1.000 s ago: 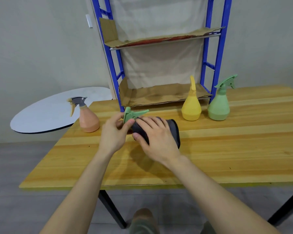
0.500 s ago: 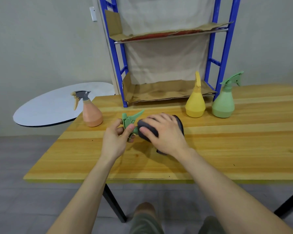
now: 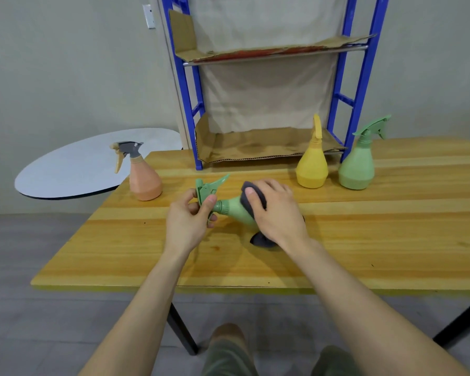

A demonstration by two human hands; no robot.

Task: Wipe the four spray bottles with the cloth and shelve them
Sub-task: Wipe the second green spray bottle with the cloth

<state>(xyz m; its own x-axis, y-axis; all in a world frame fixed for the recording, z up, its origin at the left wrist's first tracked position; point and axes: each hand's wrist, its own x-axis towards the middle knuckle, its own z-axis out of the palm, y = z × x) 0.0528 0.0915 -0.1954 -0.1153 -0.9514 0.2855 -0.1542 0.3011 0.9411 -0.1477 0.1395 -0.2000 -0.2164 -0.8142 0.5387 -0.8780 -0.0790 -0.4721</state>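
Bottle: green spray bottle (image 3: 232,210) lies tilted above the table (image 3: 364,253) middle, nearer its far edge.
Grip: left hand (image 3: 186,221) pinches the trigger head; right hand (image 3: 278,213) presses the dark cloth (image 3: 251,196) around the body.
Risk: pinch could slip, dropping the bottle.
Change: cloth has slid down, baring the neck.

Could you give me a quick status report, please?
Left hand grips green bottle trigger head. Right hand presses cloth on it. Shelf unobstructed.

One head-worn wide-angle view looks forward and down, close over the wooden table (image 3: 364,240), toward the blue shelf (image 3: 361,85).
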